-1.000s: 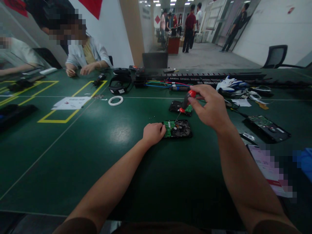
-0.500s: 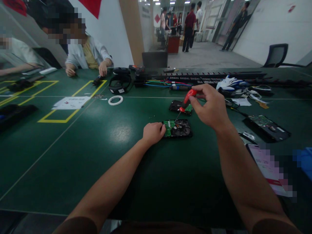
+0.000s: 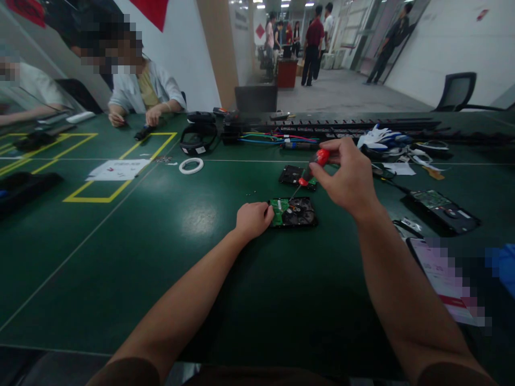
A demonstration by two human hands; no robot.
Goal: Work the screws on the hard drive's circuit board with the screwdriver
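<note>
A hard drive [image 3: 301, 213] lies on the green table, its green circuit board facing up. My left hand [image 3: 253, 220] grips its left end, thumb and fingers closed round the edge. In my right hand [image 3: 349, 176] is a red and black screwdriver [image 3: 311, 169], pinched by its handle and tilted. Its thin shaft slants down to the drive, with the tip at the edge of the circuit board. Just behind lies a second hard drive [image 3: 290, 175], partly hidden by the screwdriver. A few tiny bits, perhaps screws [image 3: 251, 193], are scattered left of the drives.
On the right lie another drive-like unit [image 3: 442, 212] with a cable and a phone [image 3: 442, 279]. White gloves [image 3: 378, 138], cables and long black strips line the back. A white tape ring [image 3: 191, 165] and paper [image 3: 117, 169] sit left. A co-worker [image 3: 147, 91] sits at far left.
The screwdriver handle has turned in my right hand, its red and black parts showing differently, and its top has shifted slightly right. My left hand and the drive stay put.
</note>
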